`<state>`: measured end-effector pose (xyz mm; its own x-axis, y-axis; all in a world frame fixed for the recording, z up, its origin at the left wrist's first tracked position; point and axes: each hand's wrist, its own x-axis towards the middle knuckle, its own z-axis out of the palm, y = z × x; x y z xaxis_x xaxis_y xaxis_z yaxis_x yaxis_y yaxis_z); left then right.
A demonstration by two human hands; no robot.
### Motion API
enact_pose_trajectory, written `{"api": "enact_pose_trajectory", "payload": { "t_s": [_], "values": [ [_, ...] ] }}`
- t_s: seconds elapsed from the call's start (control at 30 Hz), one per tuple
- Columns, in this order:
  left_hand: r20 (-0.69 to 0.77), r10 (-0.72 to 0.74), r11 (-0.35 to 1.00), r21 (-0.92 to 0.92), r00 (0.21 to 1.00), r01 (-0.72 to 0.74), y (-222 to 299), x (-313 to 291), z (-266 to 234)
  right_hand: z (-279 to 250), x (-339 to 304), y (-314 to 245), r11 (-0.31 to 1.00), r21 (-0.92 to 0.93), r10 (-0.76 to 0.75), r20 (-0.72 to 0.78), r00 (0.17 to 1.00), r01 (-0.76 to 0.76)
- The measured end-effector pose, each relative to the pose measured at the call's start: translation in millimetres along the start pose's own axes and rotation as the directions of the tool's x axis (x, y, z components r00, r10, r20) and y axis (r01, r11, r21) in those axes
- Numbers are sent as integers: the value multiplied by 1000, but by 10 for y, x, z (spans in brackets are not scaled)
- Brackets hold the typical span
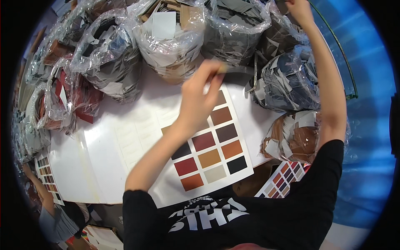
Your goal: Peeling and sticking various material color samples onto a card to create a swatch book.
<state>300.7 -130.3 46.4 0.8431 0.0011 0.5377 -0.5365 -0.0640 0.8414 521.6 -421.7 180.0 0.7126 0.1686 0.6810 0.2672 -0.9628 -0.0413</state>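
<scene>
A white sheet (pixel 163 198) with rows of coloured swatches lies on the table in front of me. Brown, dark red, orange, ochre, cream and black pieces fill its right part; pale empty-looking places show at its upper left. My left hand (pixel 202 89) hovers over the sheet's top, smeared by motion, its fingers pinched. What they hold is unclear; a blurred grey strip (pixel 239 76) shows beside the fingertips. At the far right, my right hand (pixel 299 11) reaches up with curled fingers above a bag of dark grey-brown swatches (pixel 277 35). Its fingertips are partly cut off.
Clear bags of swatches curve around the table: beige (pixel 171 62), grey (pixel 229 43), dark blue-grey (pixel 285 81), brown (pixel 302 139), red (pixel 88 104). Another person's arm (pixel 41 189) and swatch sheet (pixel 45 173) are at left. A green rod (pixel 343 54) stands before blue plastic (pixel 366 129).
</scene>
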Motion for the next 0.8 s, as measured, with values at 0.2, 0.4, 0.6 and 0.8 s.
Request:
{"api": "enact_pose_trajectory", "payload": {
  "t_s": [0.2,0.4,0.6,0.8],
  "values": [
    [65,-651,754,175,756,634,-18,-1359,-953,-637,-245,-652,909,313,203,242,949,-275],
    [120,-486,830,372,865,415,154,-1692,-1043,-1306,-1459,-1775,934,194,-337,198,921,300],
    [212,-323,857,478,922,190,-12,-1624,-949,-547,-2513,-2057,601,490,226,653,723,-631],
    [271,-317,838,528,909,135,-112,-1436,-907,439,-2961,-2301,133,415,274,857,435,-900]
  ]
}}
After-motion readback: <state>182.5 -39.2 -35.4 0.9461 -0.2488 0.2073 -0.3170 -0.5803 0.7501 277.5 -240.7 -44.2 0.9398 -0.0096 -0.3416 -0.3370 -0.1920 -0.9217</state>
